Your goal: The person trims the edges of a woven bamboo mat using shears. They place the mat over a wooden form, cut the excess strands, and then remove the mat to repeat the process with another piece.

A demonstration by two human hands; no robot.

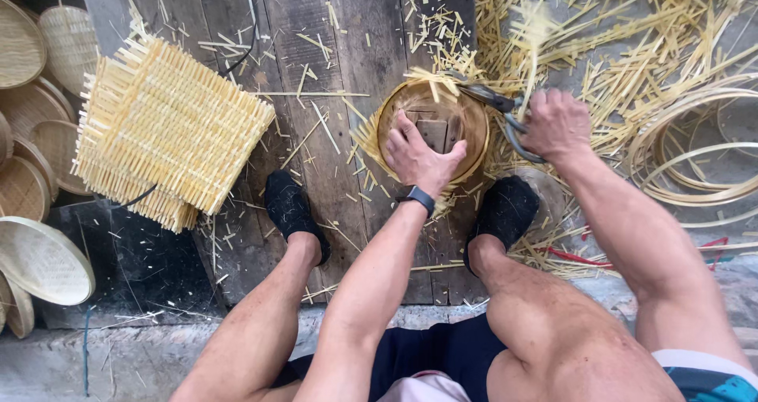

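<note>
Seen from above, a seated person trims a round woven bamboo basket [430, 129] that rests on weathered wooden floor planks [332, 46] between two feet in black shoes [294, 212]. The left hand [422, 159] lies flat inside the basket, fingers [401, 137] spread and pressing down on a small wooden block [433, 132] set in its bottom; the hand steadies rather than grips. A dark wristband [418, 198] circles that wrist. The right hand [557, 124] is closed around the looped handles of metal shears [493, 102], whose blades meet the basket's rim at its upper right edge, where loose strip ends stick out.

To the left, a stack of square woven bamboo mats [170, 129] with ragged edges lies on the planks, well apart from the basket. Finished round baskets [35, 133] pile up along the left border. Cut bamboo strips [632, 39] litter the ground to the right, thickest behind the shears, and several bent bamboo hoops [695, 157] lie beside the right forearm.
</note>
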